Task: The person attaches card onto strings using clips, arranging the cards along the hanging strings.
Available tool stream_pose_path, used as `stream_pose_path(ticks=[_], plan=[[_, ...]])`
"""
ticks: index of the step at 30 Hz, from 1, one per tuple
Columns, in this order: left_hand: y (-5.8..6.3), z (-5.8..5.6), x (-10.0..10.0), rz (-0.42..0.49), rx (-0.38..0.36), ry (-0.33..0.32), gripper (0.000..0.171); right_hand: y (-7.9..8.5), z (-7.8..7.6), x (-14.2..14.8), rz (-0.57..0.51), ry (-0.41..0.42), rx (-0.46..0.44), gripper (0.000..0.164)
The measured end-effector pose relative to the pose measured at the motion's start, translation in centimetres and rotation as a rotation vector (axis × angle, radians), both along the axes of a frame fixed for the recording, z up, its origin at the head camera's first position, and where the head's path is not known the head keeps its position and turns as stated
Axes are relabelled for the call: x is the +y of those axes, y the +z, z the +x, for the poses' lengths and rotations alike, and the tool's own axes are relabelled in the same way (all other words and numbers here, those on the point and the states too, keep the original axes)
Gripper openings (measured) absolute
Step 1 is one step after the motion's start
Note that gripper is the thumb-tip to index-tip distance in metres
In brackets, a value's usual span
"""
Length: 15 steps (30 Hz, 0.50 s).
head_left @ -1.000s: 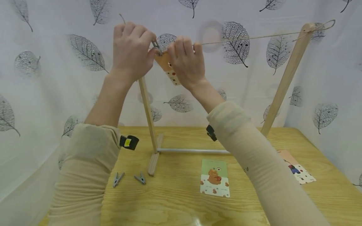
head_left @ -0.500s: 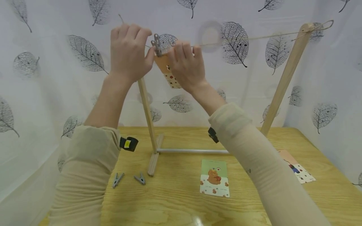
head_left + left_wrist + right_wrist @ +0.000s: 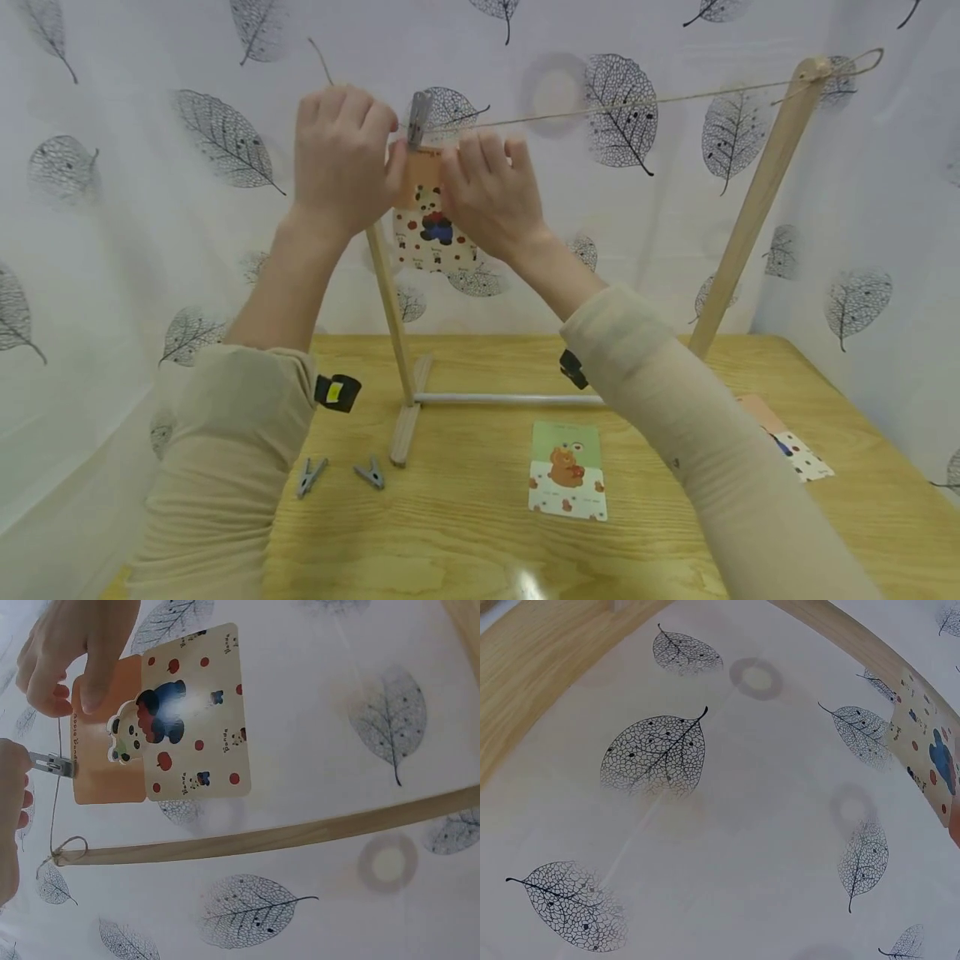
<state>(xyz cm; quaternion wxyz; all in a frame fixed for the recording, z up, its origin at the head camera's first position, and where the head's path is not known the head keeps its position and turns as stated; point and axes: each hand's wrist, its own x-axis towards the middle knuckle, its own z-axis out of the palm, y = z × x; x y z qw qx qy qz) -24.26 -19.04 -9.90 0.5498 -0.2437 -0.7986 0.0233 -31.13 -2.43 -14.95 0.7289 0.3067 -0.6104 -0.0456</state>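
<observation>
A panda card [image 3: 437,229] with an orange top hangs upright below a twine line [image 3: 570,115]. A grey clothespin [image 3: 418,121] grips its top edge at the twine. Beside that clothespin is my left hand [image 3: 341,158], fingers loosely bent; in the left wrist view its fingers sit by the clothespin's handle end, not around it. My right hand [image 3: 495,192] pinches the card's upper right corner, thumb across the front in the left wrist view. In the right wrist view only part of the card [image 3: 930,750] shows at the right edge, and neither hand appears.
Two grey clothespins, one at left [image 3: 311,477] and another [image 3: 371,473] beside it, lie on the wooden table [image 3: 450,550]. A green bear card [image 3: 567,471] and another orange-topped card [image 3: 787,442] lie there too. Wooden posts [image 3: 757,200] carry the twine; a white rod [image 3: 510,399] runs low.
My left fingers have come off the clothespin and moved slightly down beside it. The card has swung from tilted to hanging straight and facing me; my right hand has lowered slightly with it.
</observation>
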Motion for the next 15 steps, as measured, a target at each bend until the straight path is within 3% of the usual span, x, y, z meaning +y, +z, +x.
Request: stream_pose_path(ticks=[6, 15], plan=[[-1.2, -0.3, -0.1, -0.082, 0.075, 0.003, 0.027, -1.3, 0.6, 0.9, 0.053, 0.031, -0.013, 0.012], [-3.6, -0.6, -0.4, -0.144, 0.1, 0.021, 0.034, -3.4, 1.6, 2.3, 0.078, 0.078, -0.074, 0.018]])
